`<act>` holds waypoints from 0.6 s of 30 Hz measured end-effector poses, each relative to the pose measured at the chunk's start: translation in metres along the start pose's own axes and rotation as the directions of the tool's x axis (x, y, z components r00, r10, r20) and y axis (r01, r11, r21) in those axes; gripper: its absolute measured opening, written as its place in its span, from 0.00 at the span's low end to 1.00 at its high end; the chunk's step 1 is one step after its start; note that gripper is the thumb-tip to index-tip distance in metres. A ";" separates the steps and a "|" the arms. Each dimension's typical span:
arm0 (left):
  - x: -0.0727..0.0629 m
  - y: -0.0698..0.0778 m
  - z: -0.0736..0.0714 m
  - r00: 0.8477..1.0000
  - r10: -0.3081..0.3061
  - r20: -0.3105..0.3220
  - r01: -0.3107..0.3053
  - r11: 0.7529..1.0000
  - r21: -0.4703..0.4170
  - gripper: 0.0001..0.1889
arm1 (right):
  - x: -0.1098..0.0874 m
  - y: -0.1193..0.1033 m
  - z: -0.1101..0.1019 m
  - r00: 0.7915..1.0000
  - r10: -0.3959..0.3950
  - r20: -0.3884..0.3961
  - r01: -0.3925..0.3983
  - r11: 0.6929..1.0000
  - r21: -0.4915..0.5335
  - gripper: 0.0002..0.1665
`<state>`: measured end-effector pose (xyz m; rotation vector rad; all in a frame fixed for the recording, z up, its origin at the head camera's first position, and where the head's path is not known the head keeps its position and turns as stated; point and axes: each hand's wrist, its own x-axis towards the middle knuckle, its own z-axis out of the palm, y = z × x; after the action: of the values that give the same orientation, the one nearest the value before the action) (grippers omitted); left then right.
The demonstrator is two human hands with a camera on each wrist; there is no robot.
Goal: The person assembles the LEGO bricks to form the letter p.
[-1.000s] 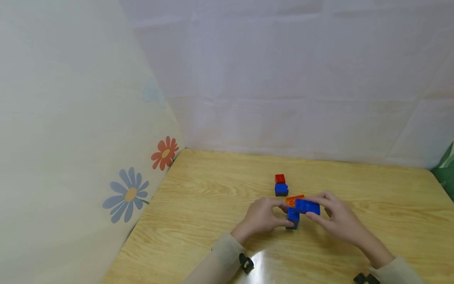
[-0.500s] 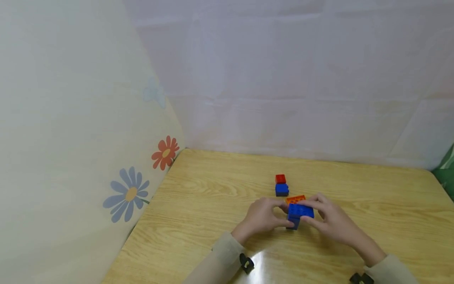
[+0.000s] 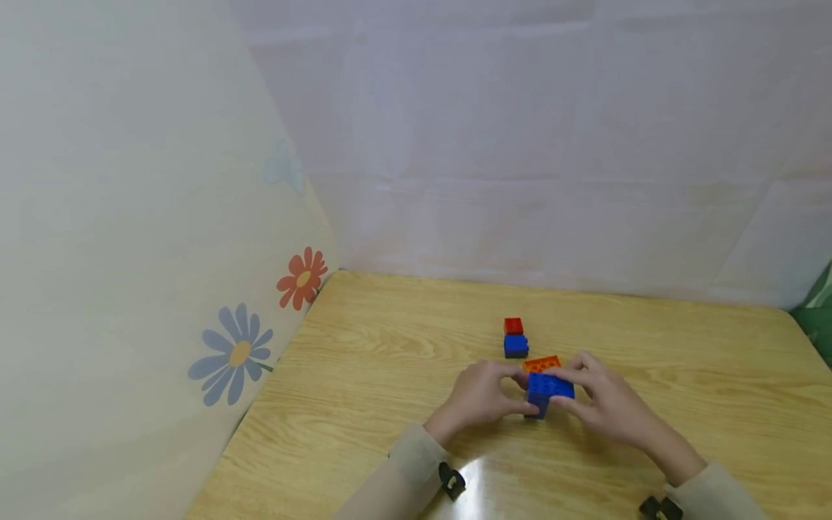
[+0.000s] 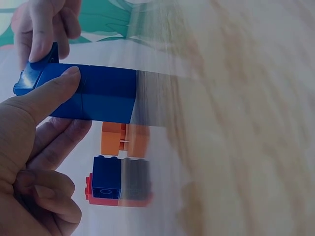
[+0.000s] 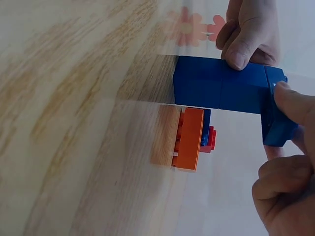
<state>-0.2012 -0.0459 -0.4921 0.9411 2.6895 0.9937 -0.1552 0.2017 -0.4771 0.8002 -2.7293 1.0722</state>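
Note:
My left hand (image 3: 477,393) grips an upright stack of blue toy bricks (image 5: 197,81) between thumb and fingers, and the stack stands on the table. Across its top lies a longer blue brick (image 3: 552,386), studs up, jutting out to the right. My right hand (image 3: 604,404) pinches the jutting end of that brick, thumb on the near side and fingers on the far side. In the right wrist view, this top brick (image 5: 278,118) sits against the stack's upper end. Just behind the stack lies an orange brick (image 3: 542,363), partly covered by the blue one in the head view.
Further back on the wood-grain table (image 3: 390,347) are a blue brick (image 3: 516,347) and a red brick (image 3: 513,326), right together. A pale cloth with printed flowers (image 3: 239,354) stands along the left, and a plain cloth (image 3: 487,180) hangs behind the table.
My right hand has moved left and slightly down, turning the blue brick level and bringing it onto the top of the stack. My left hand keeps its place on the stack.

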 end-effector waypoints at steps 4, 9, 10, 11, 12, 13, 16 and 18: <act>0.000 0.001 -0.002 1.000 -0.004 -0.003 0.004 1.000 0.004 0.16 | 0.001 -0.001 0.001 0.999 -0.026 -0.021 0.025 0.999 -0.045 0.21; 0.000 0.000 -0.002 1.000 -0.004 -0.007 0.004 1.000 0.005 0.17 | 0.002 -0.003 0.000 0.999 -0.038 -0.024 0.036 0.996 -0.085 0.21; 0.000 0.000 -0.001 1.000 -0.002 -0.007 0.002 1.000 0.006 0.17 | 0.002 -0.004 0.000 0.999 -0.034 -0.018 0.033 0.996 -0.087 0.21; 0.000 -0.001 -0.001 1.000 0.000 -0.007 0.000 1.000 0.004 0.16 | 0.002 -0.004 -0.001 1.000 -0.029 -0.009 0.028 0.996 -0.089 0.21; 0.000 -0.001 -0.001 1.000 0.002 -0.008 -0.002 1.000 0.004 0.16 | 0.002 -0.004 -0.002 1.000 -0.021 0.000 0.021 0.996 -0.089 0.21; 0.000 -0.002 0.000 1.000 0.006 -0.009 -0.006 1.000 0.005 0.16 | 0.002 -0.003 -0.003 1.000 -0.014 0.010 0.015 0.996 -0.087 0.22; 0.000 -0.003 0.002 1.000 0.013 -0.006 -0.013 1.000 0.003 0.16 | 0.002 -0.001 -0.005 0.999 -0.006 0.039 0.008 0.998 -0.068 0.22; 0.000 -0.003 0.002 1.000 0.016 -0.007 -0.016 1.000 0.007 0.16 | 0.002 0.002 -0.006 0.998 0.005 0.057 -0.003 0.999 -0.039 0.23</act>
<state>-0.2023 -0.0464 -0.4960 0.9638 2.6968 0.9933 -0.1588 0.2058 -0.4730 0.8322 -2.7905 1.0084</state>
